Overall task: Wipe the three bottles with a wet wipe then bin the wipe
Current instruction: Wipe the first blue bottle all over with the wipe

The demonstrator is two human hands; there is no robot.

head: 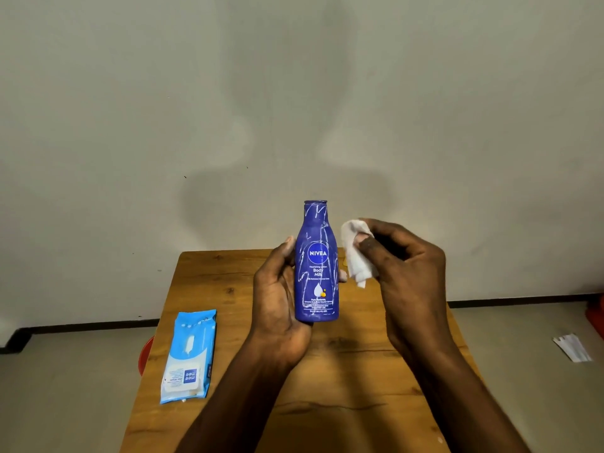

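Above the table [327,371], my left hand [277,295] grips the blue bottle [316,263] upright; just right of it, apparently not touching, my right hand [408,266] pinches the folded wipe [354,256].

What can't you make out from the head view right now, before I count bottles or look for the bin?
- Other two bottles: none in view; only the blue bottle, held in the left hand.
- Bin: a red object shows at the table left edge, mostly hidden by it; cannot tell what it is.
- Bottle's back: faces away.
- Wipe: partly covered by right hand fingers.
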